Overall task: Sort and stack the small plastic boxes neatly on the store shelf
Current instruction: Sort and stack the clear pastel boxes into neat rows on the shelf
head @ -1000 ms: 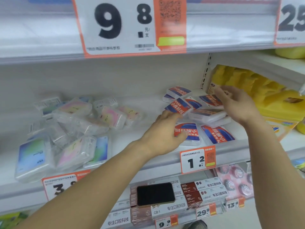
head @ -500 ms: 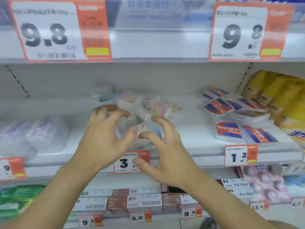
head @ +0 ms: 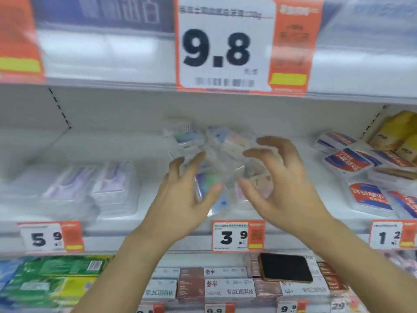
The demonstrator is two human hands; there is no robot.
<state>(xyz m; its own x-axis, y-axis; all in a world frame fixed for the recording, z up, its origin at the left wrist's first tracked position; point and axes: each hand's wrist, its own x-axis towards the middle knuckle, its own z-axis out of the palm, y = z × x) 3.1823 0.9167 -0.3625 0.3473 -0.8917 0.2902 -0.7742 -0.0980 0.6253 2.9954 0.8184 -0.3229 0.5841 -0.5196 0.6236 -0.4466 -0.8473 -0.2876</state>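
Note:
A loose pile of small clear plastic boxes (head: 225, 150) with pastel labels lies in the middle of the white shelf (head: 135, 236). Both hands reach into it from the front. My left hand (head: 185, 199) curls its thumb and fingers around a clear box with a blue-green label (head: 206, 184) on the pile's left side. My right hand (head: 288, 184) has its fingers spread and bent against the right side of the pile; blur hides whether it grips a box. To the right lie small boxes with red and blue labels (head: 347, 159), partly stacked.
Flat white packs (head: 115, 188) lie on the shelf to the left, yellow packs (head: 392, 136) at far right. The upper shelf with a 9.8 price tag (head: 225, 46) hangs close overhead. A black phone (head: 285, 267) rests on boxes on the shelf below.
Both hands left the red and blue boxes and moved left to the clear pile. They have since closed in on it from both sides, and the view has shifted left.

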